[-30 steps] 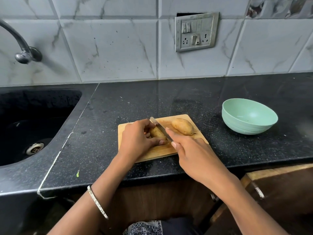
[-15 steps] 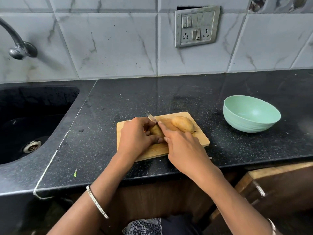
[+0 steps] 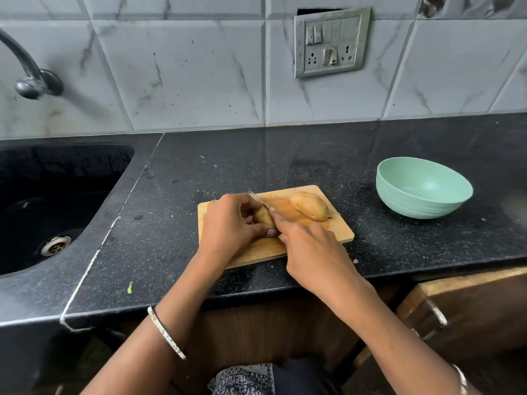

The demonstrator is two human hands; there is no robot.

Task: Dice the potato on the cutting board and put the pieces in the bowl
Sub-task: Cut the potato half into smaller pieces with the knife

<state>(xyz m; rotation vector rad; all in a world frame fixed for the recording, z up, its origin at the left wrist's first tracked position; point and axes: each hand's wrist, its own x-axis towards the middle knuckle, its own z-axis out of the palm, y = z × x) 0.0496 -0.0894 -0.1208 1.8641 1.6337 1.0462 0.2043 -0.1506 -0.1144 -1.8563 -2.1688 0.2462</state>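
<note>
**A:** Nearest the camera, what did we record of the hands?

**B:** We noted a bangle (image 3: 165, 332) on the left wrist. Beyond it, the left hand (image 3: 231, 223) curled over the near potato piece (image 3: 263, 216), with thumb and fingers clamped on it against the cutting board (image 3: 339, 232). The right hand (image 3: 310, 252), close beside it, was closed round the knife (image 3: 258, 198). The handle lay hidden in the palm. Only the blade showed, slanting away to the far left over that piece.

**A:** Where did the potato lie relative to those grips?

**B:** We found it in two parts. The near potato piece sat under the left hand's fingers with its right end bare and the blade across it. The far potato piece (image 3: 309, 206) lay loose toward the board's far right corner, apart from both hands.

**A:** How far along did we judge the task?

**B:** Early. We took the potato to be parted once, and no dice showed on the board. The bowl (image 3: 413, 206) stood well to the right and slightly farther back on the black counter (image 3: 199, 172), and it held no potato that we could see. In our judgement, dicing both pieces and moving them to the bowl remained. To the left lay the sink (image 3: 57, 181), and on the far wall were the tap (image 3: 31, 81) and a switch plate (image 3: 332, 42).
</note>
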